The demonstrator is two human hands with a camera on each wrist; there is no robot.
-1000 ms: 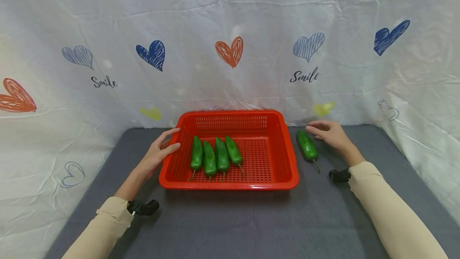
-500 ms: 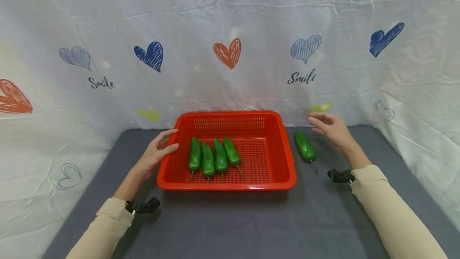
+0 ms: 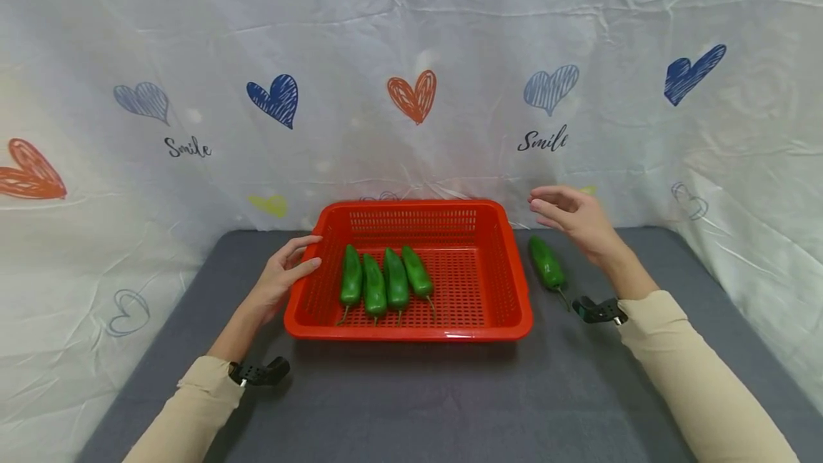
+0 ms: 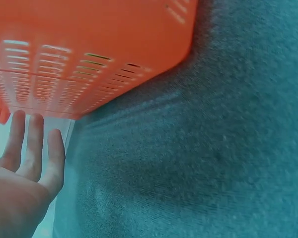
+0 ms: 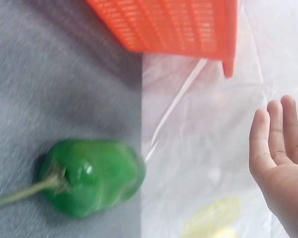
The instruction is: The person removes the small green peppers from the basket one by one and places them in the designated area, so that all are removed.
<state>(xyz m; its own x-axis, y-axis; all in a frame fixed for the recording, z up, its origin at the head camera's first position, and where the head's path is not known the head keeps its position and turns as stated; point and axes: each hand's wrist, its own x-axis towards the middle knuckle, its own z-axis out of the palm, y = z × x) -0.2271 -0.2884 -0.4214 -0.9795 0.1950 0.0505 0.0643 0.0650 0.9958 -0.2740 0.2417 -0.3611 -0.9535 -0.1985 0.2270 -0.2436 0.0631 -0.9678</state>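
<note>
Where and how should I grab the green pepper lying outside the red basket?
Probably across the thick body of the pepper, with the right hand coming from above and its right side: it lies lengthwise, its thin stem pointing toward you, and the basket stands close on its left.

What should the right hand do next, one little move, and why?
Probably ease the right hand over the red basket toward its rightmost green pepper: the hand is empty, it has risen from beside the loose pepper and shifted toward the basket, and the left hand is at the basket's left side.
</note>
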